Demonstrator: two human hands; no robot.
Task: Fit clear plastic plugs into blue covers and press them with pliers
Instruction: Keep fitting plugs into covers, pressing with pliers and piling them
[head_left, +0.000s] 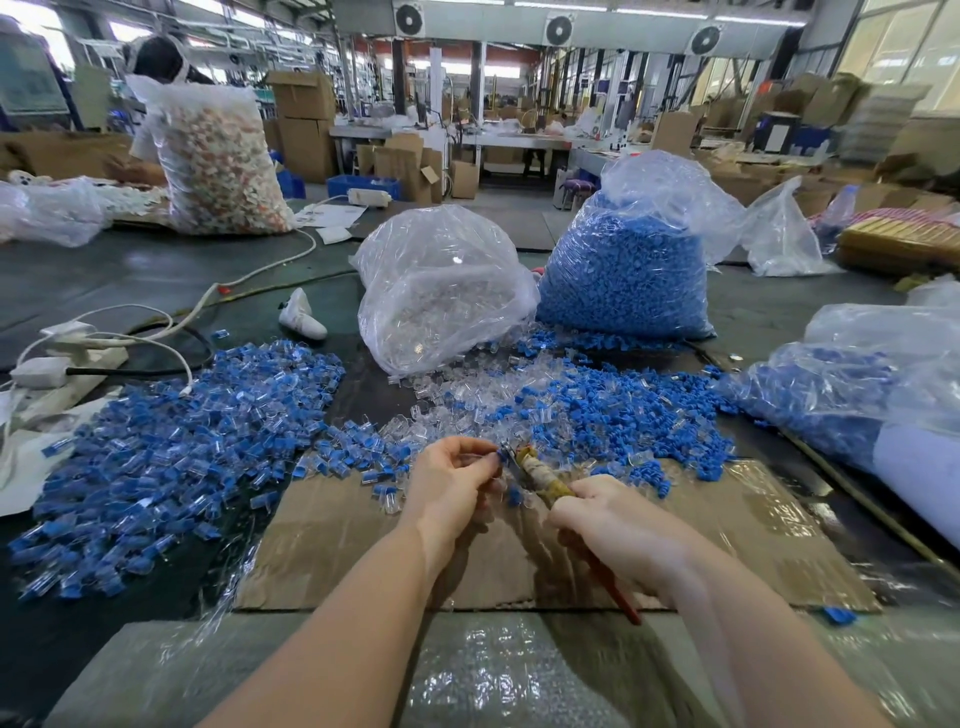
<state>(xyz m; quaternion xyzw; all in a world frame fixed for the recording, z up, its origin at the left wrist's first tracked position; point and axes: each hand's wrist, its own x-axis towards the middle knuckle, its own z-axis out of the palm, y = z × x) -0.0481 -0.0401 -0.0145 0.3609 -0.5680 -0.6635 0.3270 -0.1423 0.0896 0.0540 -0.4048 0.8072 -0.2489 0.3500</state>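
Lying flat under both hands, a sheet of brown taped cardboard (753, 525) is noted, ringed by heaps of loose blue plastic covers (171, 457). Worn pliers with red handles (545, 480) are gripped by the right hand (613, 525). A small blue cover with clear plug (503, 453) is pinched by the left hand (452, 483) at the plier tips.

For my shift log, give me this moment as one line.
step: pressing | left hand: pinches blue cover | right hand: grips pliers | pliers tip at cover | over cardboard sheet
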